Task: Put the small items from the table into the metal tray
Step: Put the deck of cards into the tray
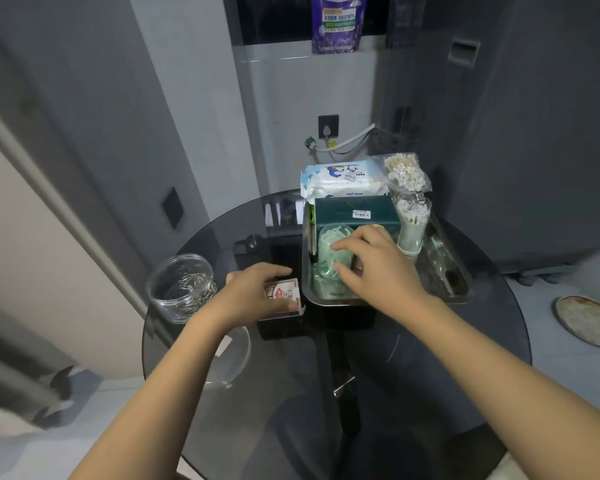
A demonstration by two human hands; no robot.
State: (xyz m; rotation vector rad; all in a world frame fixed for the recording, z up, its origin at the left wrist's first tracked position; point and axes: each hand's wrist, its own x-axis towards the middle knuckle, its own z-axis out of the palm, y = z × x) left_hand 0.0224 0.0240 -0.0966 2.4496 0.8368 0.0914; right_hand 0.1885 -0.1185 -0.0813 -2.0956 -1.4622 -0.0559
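Note:
The metal tray sits on the round glass table. Inside it are a dark green box, a clear tub of pale green floss picks and an upright clear container of cotton swabs. My right hand rests over the floss-pick tub inside the tray, fingers on it. My left hand grips a small red-and-white card box just left of the tray's near corner, low over the table.
A clear jar of paper clips stands at the table's left edge, with a clear lid nearer me. A baby wipes pack and a bag of cotton swabs lie behind the tray. A plate lies on the floor, right.

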